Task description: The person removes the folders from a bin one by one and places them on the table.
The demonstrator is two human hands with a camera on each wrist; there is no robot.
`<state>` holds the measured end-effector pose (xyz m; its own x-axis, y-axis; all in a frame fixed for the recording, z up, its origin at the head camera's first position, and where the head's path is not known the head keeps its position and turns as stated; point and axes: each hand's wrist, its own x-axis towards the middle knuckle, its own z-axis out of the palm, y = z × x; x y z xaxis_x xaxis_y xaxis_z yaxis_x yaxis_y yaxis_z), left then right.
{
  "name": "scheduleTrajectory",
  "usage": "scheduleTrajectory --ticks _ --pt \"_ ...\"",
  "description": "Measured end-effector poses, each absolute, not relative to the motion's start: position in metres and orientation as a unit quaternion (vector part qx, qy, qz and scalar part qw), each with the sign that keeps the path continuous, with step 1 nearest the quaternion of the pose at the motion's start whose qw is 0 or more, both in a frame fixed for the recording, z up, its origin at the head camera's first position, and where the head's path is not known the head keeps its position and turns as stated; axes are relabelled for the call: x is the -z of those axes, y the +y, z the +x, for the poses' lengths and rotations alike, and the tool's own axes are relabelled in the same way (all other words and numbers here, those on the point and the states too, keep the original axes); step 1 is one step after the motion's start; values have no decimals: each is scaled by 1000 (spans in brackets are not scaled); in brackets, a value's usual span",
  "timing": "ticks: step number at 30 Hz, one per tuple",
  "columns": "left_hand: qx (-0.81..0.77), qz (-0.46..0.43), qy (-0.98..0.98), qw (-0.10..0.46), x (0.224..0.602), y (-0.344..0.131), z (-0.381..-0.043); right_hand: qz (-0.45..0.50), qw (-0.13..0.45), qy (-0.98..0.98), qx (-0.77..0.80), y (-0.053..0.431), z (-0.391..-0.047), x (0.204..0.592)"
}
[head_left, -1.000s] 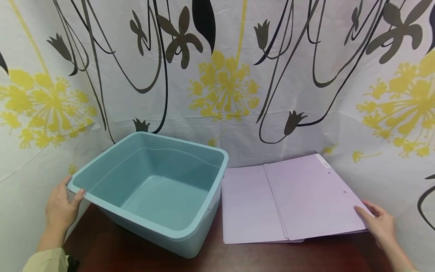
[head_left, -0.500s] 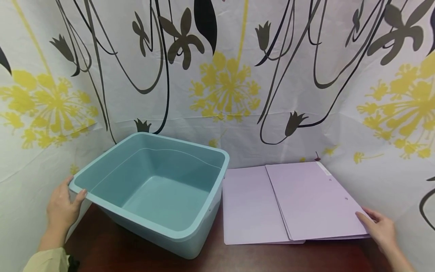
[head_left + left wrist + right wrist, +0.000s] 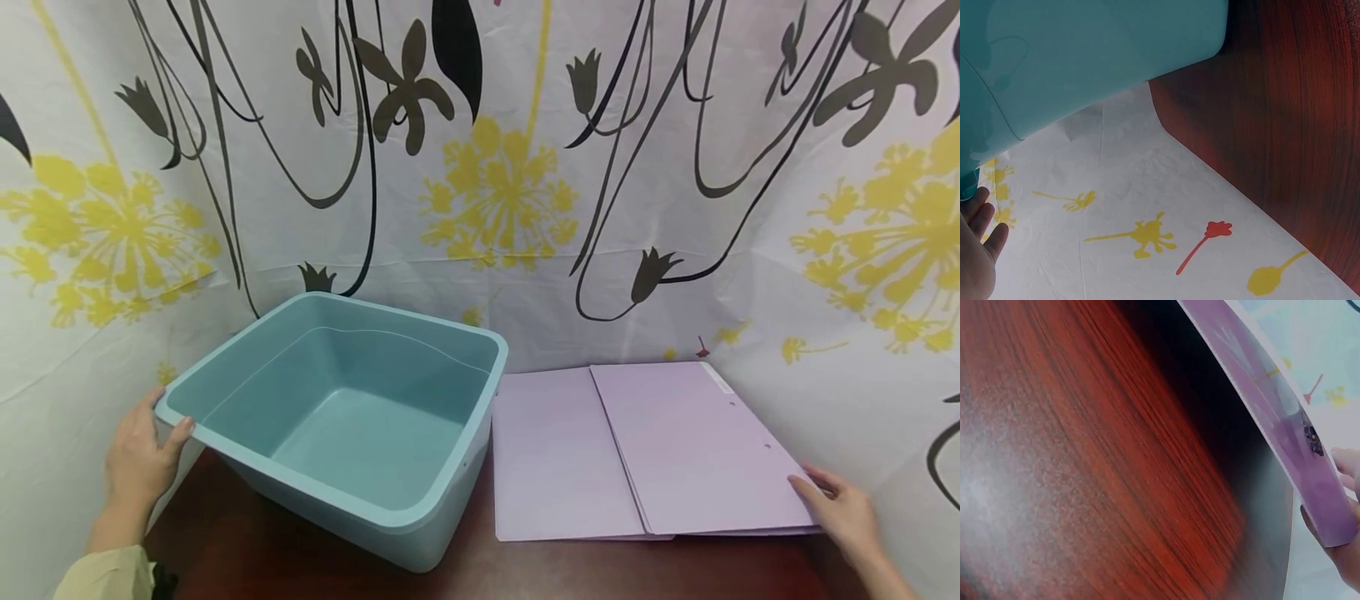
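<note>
A light blue plastic basin (image 3: 375, 454) stands tilted on the left of the table, its inside bare. My left hand (image 3: 138, 454) grips its rim at the near left corner, thumb on top; in the left wrist view only part of the hand (image 3: 982, 244) shows beside the basin wall (image 3: 1104, 50). To the basin's right lies a lilac folder (image 3: 697, 450) with a white strip and small holes along its right side. My right hand (image 3: 840, 508) pinches its lower right edge; the right wrist view shows the folder's edge (image 3: 1329, 512) between thumb and fingers.
Another lilac folder or cover (image 3: 558, 467) lies under the held one, close to the basin. The dark red wooden table (image 3: 315, 575) extends along the front. White flowered cloth (image 3: 480, 200) hangs behind and at both sides.
The held folder's far edge has come down, so it lies flatter. My right hand has shifted slightly down with it. My left hand and the basin stay in place.
</note>
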<state>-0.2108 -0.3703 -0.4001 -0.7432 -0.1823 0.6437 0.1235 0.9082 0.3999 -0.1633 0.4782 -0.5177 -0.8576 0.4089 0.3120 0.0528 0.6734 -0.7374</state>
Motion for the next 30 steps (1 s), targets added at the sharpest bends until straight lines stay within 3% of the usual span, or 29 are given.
scheduleTrajectory --ticks 8,20,30 --pt "216 19 -906 363 400 -370 -210 -80 230 -833 -497 475 -165 508" --pt "207 20 -919 336 398 -374 -206 -75 233 -851 -464 477 -181 511" --pt "183 -72 -908 371 371 -366 -209 -56 239 -851 -464 478 -191 506"
